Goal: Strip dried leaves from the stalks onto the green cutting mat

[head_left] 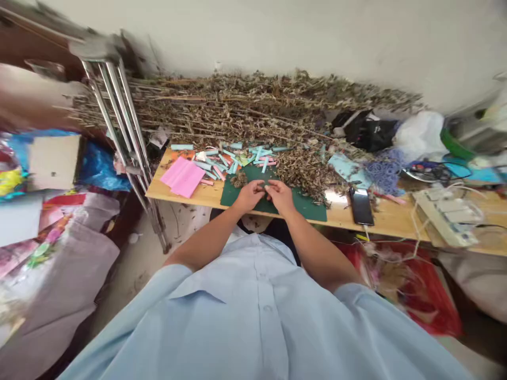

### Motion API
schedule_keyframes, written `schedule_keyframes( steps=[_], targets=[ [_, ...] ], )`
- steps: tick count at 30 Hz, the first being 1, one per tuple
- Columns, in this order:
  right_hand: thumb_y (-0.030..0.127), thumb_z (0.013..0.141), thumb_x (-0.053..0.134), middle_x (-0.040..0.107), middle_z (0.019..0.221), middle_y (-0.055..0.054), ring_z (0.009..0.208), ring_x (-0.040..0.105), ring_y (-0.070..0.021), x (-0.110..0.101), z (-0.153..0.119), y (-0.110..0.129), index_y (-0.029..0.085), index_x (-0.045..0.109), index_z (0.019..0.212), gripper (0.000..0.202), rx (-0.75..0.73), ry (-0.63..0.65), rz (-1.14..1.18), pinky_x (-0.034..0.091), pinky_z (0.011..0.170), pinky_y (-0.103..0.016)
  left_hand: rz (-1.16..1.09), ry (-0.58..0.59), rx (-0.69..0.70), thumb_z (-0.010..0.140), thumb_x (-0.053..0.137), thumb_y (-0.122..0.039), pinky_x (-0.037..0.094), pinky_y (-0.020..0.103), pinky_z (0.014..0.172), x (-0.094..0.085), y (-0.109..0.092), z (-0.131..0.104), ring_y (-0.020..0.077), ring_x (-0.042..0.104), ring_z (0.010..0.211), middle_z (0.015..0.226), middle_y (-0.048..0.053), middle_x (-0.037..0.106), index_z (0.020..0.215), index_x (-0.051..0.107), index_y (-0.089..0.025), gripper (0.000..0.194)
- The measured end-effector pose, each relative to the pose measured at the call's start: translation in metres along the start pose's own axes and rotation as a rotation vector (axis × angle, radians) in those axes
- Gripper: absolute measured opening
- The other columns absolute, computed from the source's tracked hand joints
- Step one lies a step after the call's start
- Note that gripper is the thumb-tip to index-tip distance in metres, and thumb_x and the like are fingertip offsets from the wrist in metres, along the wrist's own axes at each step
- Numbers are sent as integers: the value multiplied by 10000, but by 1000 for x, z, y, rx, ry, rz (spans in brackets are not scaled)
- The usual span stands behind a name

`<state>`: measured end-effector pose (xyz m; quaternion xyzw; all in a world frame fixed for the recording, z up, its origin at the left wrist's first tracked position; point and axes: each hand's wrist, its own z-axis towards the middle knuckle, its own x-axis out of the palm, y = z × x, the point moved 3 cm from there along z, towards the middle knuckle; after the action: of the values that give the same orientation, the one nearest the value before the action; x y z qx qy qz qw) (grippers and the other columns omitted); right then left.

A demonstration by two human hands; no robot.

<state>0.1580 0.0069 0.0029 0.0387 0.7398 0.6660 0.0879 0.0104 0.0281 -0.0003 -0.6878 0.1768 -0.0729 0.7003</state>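
Note:
My left hand point(251, 196) and my right hand point(280, 197) are close together over the front of a green mat point(311, 209). Both have curled fingers with the tips pinched; whatever they may hold is too small to make out. Just left of my left hand is a small clump of dried leaves point(238, 180). Beyond my right hand a heap of crumbled dried leaves point(303, 171) spreads over the mat and table. Several blue and pink rolled paper tubes point(216, 168) lie scattered behind the mat. Pink paper sheets point(184, 177) lie to its left.
Long bundles of dried stalks point(237, 108) lie along the wall. Metal crutches point(122, 116) lean at the table's left end. On the right of the wooden table point(400, 224) are a phone point(361, 206) with a cable, purple netting point(383, 171) and a power strip point(447, 214).

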Motion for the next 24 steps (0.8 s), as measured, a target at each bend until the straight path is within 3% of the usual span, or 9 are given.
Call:
schedule_keyframes(
  steps=[5, 12, 20, 24],
  targets=[
    [425, 676, 738, 689, 771, 9, 505, 535, -97, 1, 6, 3, 187, 650, 1072, 470, 7, -33, -10, 465, 509, -262, 71, -46, -17, 807, 650, -133, 507, 244, 753, 0, 2, 1, 118, 630, 755, 904, 53, 699, 1221, 628, -96, 416],
    [410, 706, 705, 703, 793, -4, 546, 581, -115, -6, 3, 5, 188, 668, 1058, 418, -37, -58, -30, 523, 568, -291, 154, -18, 8, 841, 625, -241, 472, 251, 730, -3, -9, -2, 130, 601, 726, 791, 31, 695, 924, 723, -123, 175],
    [327, 790, 621, 729, 823, -17, 626, 664, -155, -10, 0, 6, 192, 687, 1110, 353, -208, -27, -224, 558, 681, -327, 269, 11, 17, 844, 583, -238, 409, 249, 687, -3, -18, -1, 128, 554, 713, 762, 13, 662, 839, 701, -132, 159],
    [337, 796, 629, 744, 866, -40, 693, 690, -175, -8, -1, 7, 191, 692, 1100, 344, -206, -66, -192, 576, 713, -339, 242, 41, 6, 840, 611, -301, 398, 250, 670, -2, -19, -1, 129, 544, 698, 736, 6, 653, 828, 696, -133, 189]
  ],
)
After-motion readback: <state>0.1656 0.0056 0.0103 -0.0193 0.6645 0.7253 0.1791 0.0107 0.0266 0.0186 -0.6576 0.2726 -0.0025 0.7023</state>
